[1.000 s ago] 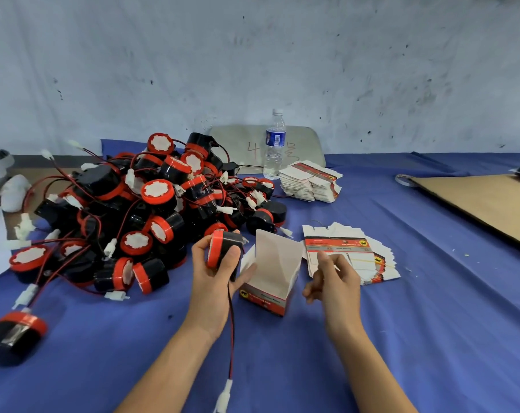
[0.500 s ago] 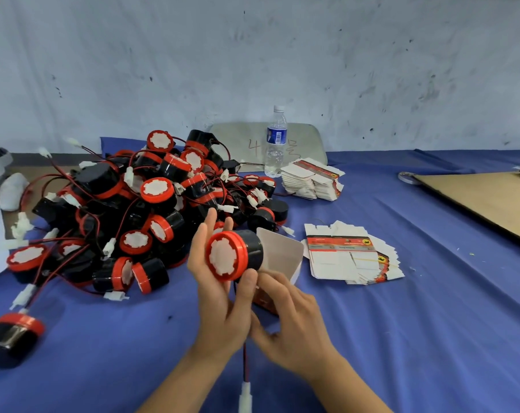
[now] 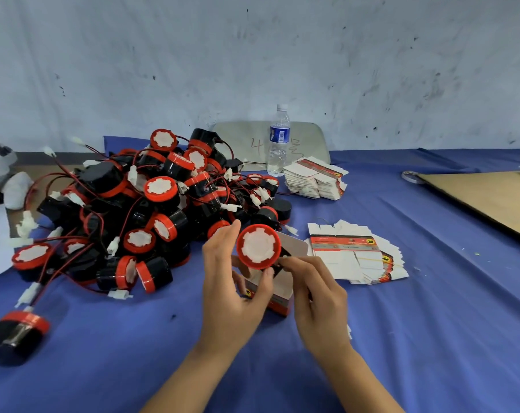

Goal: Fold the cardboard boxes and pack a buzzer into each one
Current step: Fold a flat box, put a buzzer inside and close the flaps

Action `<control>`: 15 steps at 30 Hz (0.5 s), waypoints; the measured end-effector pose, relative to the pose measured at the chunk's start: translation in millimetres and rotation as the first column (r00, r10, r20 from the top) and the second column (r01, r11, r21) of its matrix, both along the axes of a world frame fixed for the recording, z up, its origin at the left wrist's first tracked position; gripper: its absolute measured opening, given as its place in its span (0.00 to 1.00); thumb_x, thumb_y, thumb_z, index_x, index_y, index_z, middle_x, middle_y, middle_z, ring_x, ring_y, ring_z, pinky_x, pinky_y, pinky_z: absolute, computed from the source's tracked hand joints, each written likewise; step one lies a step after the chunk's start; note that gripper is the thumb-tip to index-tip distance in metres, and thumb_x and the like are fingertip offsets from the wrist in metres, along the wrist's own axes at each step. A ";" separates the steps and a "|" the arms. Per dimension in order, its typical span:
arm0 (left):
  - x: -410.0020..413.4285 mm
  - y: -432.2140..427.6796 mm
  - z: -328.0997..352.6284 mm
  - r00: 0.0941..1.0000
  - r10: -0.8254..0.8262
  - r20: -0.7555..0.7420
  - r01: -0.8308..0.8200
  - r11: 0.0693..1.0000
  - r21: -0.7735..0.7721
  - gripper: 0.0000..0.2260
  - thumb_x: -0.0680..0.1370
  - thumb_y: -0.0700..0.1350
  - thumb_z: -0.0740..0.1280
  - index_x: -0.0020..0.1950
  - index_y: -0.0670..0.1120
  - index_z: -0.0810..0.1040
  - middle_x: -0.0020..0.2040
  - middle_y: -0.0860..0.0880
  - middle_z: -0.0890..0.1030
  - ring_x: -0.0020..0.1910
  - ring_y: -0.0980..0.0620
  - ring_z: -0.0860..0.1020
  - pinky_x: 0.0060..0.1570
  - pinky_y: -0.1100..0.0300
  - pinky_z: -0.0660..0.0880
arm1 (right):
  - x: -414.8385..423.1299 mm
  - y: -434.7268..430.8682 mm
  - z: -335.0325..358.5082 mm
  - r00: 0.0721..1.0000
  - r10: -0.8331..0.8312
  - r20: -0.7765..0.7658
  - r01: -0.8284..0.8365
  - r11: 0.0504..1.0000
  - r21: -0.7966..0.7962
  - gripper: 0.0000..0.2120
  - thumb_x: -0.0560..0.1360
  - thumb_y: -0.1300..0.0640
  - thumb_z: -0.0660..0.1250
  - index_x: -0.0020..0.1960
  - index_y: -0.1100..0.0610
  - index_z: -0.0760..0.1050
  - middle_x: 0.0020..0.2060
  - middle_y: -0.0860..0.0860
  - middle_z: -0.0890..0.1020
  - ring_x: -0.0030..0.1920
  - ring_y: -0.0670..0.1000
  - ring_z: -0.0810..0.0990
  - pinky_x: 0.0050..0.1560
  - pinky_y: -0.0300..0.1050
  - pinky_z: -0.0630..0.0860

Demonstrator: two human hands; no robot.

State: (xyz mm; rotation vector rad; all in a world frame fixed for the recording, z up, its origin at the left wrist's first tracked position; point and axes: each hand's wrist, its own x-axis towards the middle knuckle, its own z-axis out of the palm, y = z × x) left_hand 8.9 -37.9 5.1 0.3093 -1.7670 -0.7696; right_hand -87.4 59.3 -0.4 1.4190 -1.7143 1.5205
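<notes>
Squarely camera-facing buzzer, left hand gripping, right hand pinching

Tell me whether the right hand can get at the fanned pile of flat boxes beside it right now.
Probably yes. The flat boxes lie just right of the right hand on the blue cloth, nothing between them. But its fingers pinch the buzzer, so it must let go first.

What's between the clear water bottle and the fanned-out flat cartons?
Head view: a stack of flat white-and-red cardboard cartons sits between the clear plastic water bottle and the fanned-out flat cartons.
</notes>
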 end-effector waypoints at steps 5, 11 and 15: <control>1.6 -5.3 0.2 0.997 -0.018 0.075 0.015 0.999 0.038 0.27 0.73 0.53 0.65 0.72 0.55 0.64 0.62 0.48 0.73 0.59 0.53 0.74 0.55 0.66 0.73 | -2.7 0.6 -0.2 0.995 -0.018 0.095 0.018 1.000 -0.004 0.12 0.76 0.70 0.59 0.51 0.61 0.79 0.45 0.47 0.80 0.48 0.40 0.79 0.47 0.28 0.73; -2.1 -4.5 2.8 0.994 -0.009 0.107 0.015 0.998 -0.054 0.27 0.72 0.52 0.67 0.70 0.51 0.67 0.61 0.54 0.68 0.65 0.69 0.66 0.59 0.77 0.64 | -6.0 0.4 -1.4 0.981 -0.074 0.179 0.075 0.997 0.002 0.14 0.72 0.72 0.61 0.50 0.61 0.81 0.45 0.49 0.80 0.46 0.40 0.78 0.46 0.28 0.72; -3.1 -2.7 2.1 0.995 0.046 0.092 -0.031 0.988 -0.154 0.26 0.72 0.51 0.69 0.70 0.53 0.68 0.60 0.52 0.67 0.66 0.71 0.63 0.59 0.79 0.63 | -2.2 1.6 3.5 0.982 -0.077 0.171 0.084 0.996 -0.031 0.12 0.75 0.61 0.64 0.56 0.60 0.80 0.49 0.50 0.75 0.45 0.39 0.74 0.41 0.28 0.69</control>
